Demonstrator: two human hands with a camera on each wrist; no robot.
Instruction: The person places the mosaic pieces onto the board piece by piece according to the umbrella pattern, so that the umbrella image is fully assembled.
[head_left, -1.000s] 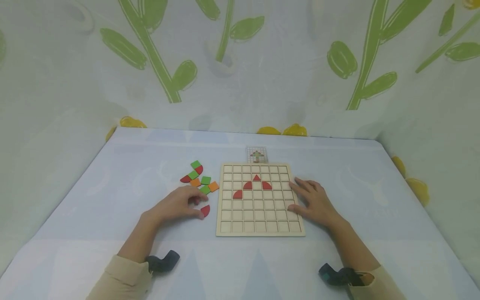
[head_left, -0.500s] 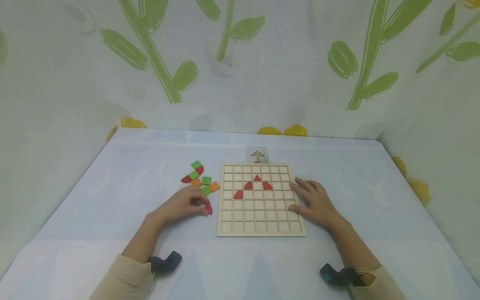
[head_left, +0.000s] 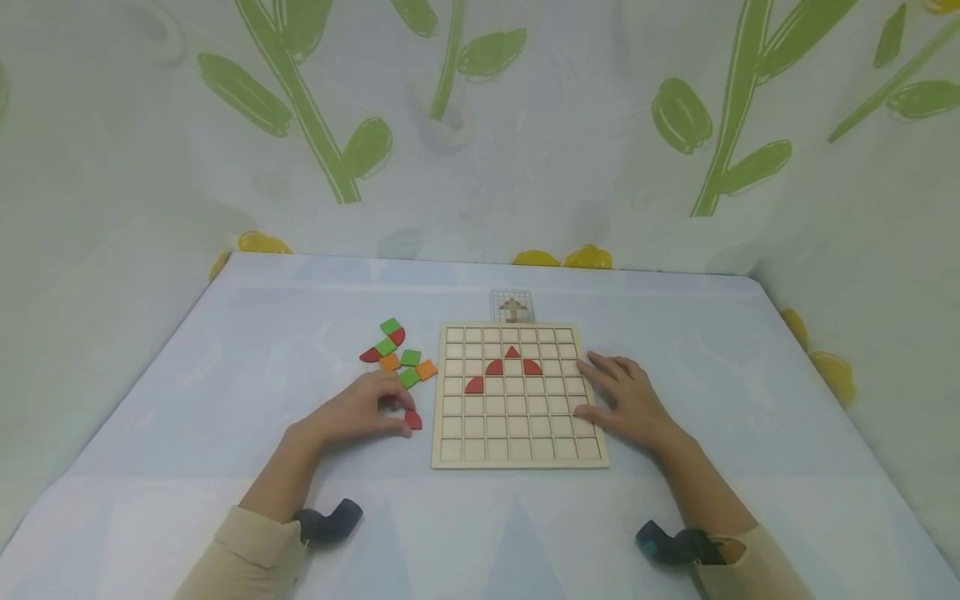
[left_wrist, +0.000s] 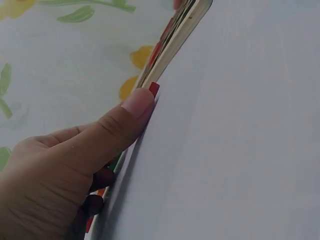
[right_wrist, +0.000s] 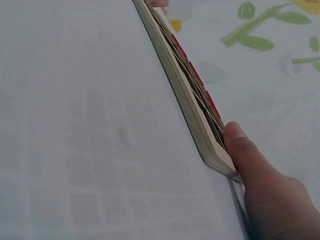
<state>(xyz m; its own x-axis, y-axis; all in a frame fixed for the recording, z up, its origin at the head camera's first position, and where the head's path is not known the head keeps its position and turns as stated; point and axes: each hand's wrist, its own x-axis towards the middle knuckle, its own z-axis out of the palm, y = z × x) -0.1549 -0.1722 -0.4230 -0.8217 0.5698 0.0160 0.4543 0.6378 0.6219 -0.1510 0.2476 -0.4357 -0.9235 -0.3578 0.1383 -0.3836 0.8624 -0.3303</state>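
My left hand (head_left: 367, 406) pinches a red quarter-circle tile (head_left: 414, 420) between thumb and fingers, left of the wooden grid board (head_left: 521, 465). In the left wrist view only a red corner of that tile (left_wrist: 154, 89) shows past the thumb. On the board lie a red triangle tile (head_left: 512, 352) and three red quarter-circle tiles (head_left: 474, 386). My right hand (head_left: 630, 403) rests on the board's right edge, its fingers spread. In the right wrist view the thumb (right_wrist: 242, 145) lies against the board's near corner (right_wrist: 220, 162).
Loose tiles lie left of the board beyond my left hand: green squares (head_left: 410, 357), orange squares (head_left: 426, 370) and red rounded ones (head_left: 370, 355). A small pattern card (head_left: 512, 306) lies at the board's far edge. A patterned wall (head_left: 555, 167) rises behind the table.
The red tile has turned between my left fingertips, and that hand has shifted slightly. My right hand has stayed at the board's edge. The tiles on the board are as before.
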